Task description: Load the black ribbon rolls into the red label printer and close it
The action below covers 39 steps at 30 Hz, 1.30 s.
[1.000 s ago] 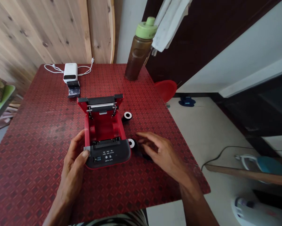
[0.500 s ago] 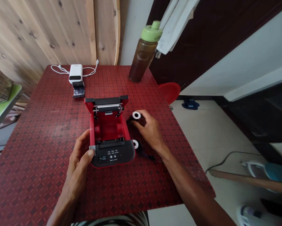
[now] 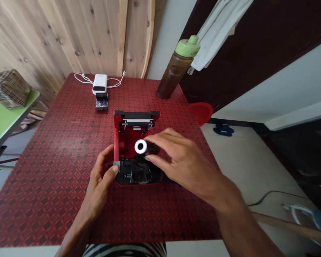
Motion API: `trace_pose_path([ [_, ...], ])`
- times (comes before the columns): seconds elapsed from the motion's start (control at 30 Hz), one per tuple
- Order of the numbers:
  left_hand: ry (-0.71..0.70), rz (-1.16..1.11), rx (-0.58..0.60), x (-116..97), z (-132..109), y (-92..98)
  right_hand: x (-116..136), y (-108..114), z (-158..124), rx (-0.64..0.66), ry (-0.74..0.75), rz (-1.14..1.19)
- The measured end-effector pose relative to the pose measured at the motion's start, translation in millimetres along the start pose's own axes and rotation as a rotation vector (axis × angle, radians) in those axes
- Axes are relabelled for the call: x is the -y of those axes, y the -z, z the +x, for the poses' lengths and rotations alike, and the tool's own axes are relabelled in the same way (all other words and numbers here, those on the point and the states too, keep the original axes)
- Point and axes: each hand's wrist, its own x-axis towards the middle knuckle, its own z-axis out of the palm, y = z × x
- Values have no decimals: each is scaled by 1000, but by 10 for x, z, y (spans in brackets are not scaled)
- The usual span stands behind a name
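In the middle of the table stands a small red and black label printer (image 3: 116, 148) with its lid (image 3: 137, 115) raised. My left hand (image 3: 98, 184) grips its left front corner, thumb on top of the panel and fingers along the side. Between thumb and fingers of my right hand (image 3: 185, 160) is a dark roll with a white core (image 3: 141, 146), held over the printer's red bay. From the roll a loose dark strip (image 3: 141, 171) hangs across the front panel and covers part of it. My right hand hides the printer's right side.
A white power bank (image 3: 100, 84) with a white cable lies at the back left, a black wrapper (image 3: 101, 101) just before it. At the back right stands a brown bottle with a green lid (image 3: 175, 69). A red stool (image 3: 201, 112) shows beyond the right edge.
My right hand has lifted the dark roll from beside the printer and brought it left over the open bay. My left hand keeps its grip. The view has shifted slightly.
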Motion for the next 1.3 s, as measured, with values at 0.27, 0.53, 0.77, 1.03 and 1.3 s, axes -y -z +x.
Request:
trace_pose_path([
  [0.27,-21,-33,33,-30,4,-12,184,-435,298,192,-29,-370],
  [0.53,21,-59,52,-33,0,3,95,-528,574,411,-120,-355],
  [0.77,44,-61,44,-48,-13,-1,-27,-572,436,312,-61,-208],
  [1.03,32,-50,39,-30,18,10,-25,-247,157,197,86,105],
  [1.3,42,-44,12,-97,-18,96,-101,-278,179,217,106,119],
])
